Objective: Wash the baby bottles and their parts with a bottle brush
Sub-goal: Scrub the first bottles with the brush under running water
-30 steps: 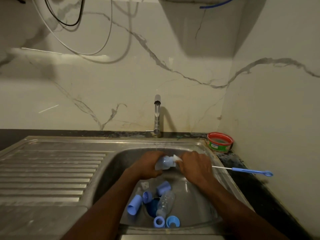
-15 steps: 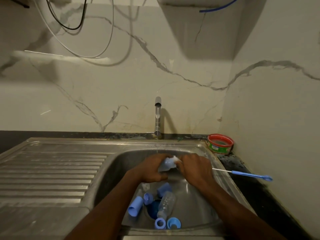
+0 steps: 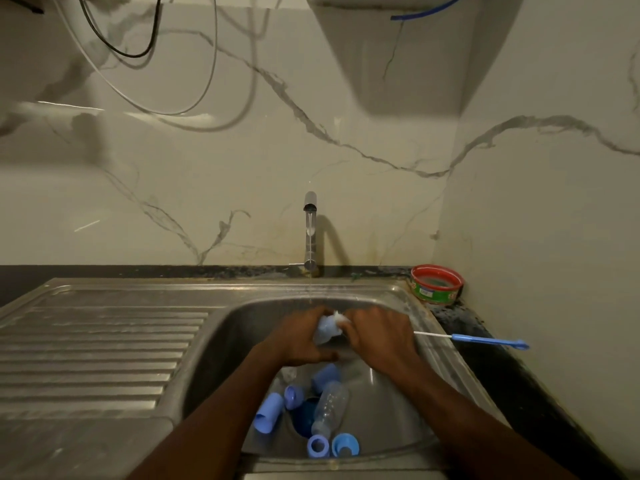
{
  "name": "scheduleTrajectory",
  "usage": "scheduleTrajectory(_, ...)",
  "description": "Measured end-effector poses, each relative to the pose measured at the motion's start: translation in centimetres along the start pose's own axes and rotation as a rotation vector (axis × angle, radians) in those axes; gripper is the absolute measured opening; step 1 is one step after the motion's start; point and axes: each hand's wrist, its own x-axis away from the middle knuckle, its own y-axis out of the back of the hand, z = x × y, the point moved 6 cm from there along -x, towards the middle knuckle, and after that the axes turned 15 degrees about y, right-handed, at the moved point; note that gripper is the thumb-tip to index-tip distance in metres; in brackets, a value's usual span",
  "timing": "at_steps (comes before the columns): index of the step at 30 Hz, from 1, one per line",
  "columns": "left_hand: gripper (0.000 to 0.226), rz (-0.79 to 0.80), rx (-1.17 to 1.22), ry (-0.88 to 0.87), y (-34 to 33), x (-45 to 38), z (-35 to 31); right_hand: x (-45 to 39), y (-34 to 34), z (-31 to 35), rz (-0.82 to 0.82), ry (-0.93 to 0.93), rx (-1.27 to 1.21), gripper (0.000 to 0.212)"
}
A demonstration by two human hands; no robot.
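Left hand [image 3: 300,337] curled round pale blue translucent baby bottle [image 3: 325,330], held over steel sink basin [image 3: 391,403] under thin water stream from chrome tap [image 3: 310,230]. Right hand [image 3: 377,336] closed at bottle's mouth, pinching white foamy tuft there; what tuft belongs to cannot be told. Basin floor: clear plastic bottle [image 3: 330,407] lying across drain, blue cylindrical caps [image 3: 268,416] and blue rings [image 3: 318,446] around it. Blue-handled thin bottle brush [image 3: 485,339] rests on sink's right rim and dark counter. Red-rimmed round tub [image 3: 437,284] in corner.
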Motion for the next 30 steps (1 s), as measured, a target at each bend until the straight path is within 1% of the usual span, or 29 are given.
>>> scheduleTrajectory(2, 0.078, 0.001, -0.006, -0.034, 0.1, 0.1, -0.9, 0.2, -0.2, -1.0, -0.006, -0.078, 0.015, 0.036)
scheduleTrajectory(4, 0.071, -0.045, -0.04, -0.056, 0.8, 0.1, -1.3, 0.3, -0.7, -1.5, -0.006, -0.127, -0.009, 0.034)
scheduleTrajectory(6, 0.067, -0.096, -0.066, -0.074, 1.8, 0.3, -1.1, 0.4, -1.0, -1.6, -0.012, -0.126, -0.035, 0.033)
scheduleTrajectory(7, 0.067, -0.131, -0.089, -0.082, 2.4, 0.4, -0.9, 0.3, -1.1, -1.4, -0.01, -0.087, -0.033, 0.036)
scheduleTrajectory(9, 0.079, -0.221, -0.145, -0.066, 3.2, 0.6, -0.2, 0.3, -1.0, -0.9, -0.002, 0.011, -0.027, 0.042)
scheduleTrajectory(11, 0.093, -0.277, -0.204, 0.026, 3.4, 0.7, 0.6, 0.4, -0.9, -0.2, -0.02, 0.062, -0.034, 0.045)
scheduleTrajectory(13, 0.098, -0.237, -0.226, 0.098, 2.7, 0.4, 0.9, 0.3, -0.7, 0.3, -0.055, 0.067, -0.012, 0.046)
scheduleTrajectory(16, 0.09, -0.031, -0.149, 0.102, 0.5, 0.2, 0.9, 0.2, -0.6, -0.3, -0.051, -0.008, 0.023, 0.047)
scheduleTrajectory(18, 0.083, 0.067, -0.173, 0.087, -0.5, 0.3, 0.5, 0.6, -0.7, -1.4, -0.045, -0.059, 0.037, 0.048)
scheduleTrajectory(20, 0.072, 0.051, -0.193, 0.07, -0.2, 0.3, 0.2, 1.0, -0.9, -2.0, -0.05, -0.081, 0.03, 0.053)
scheduleTrajectory(22, 0.063, -0.033, -0.222, 0.049, 0.8, 0.3, 0.0, 1.0, -1.1, -2.1, -0.058, -0.08, -0.003, 0.054)
scheduleTrajectory(23, 0.063, -0.078, -0.246, 0.032, 1.3, 0.4, 0.0, 0.9, -1.2, -1.9, -0.061, -0.067, -0.015, 0.054)
scheduleTrajectory(25, 0.07, -0.127, -0.279, 0.009, 1.8, 0.5, 0.0, 0.7, -1.3, -1.4, -0.061, -0.025, -0.017, 0.054)
scheduleTrajectory(27, 0.074, -0.134, -0.318, 0.01, 1.8, 0.6, -0.2, 0.7, -1.1, -1.0, -0.065, -0.002, 0.009, 0.054)
scheduleTrajectory(29, 0.072, -0.139, -0.348, 0.029, 1.7, 0.6, -0.7, 0.6, -1.0, -1.2, -0.062, -0.032, 0.026, 0.053)
scheduleTrajectory(30, 0.074, -0.122, -0.323, 0.039, 1.4, 0.6, -0.9, 0.6, -0.9, -1.4, -0.059, -0.06, 0.04, 0.052)
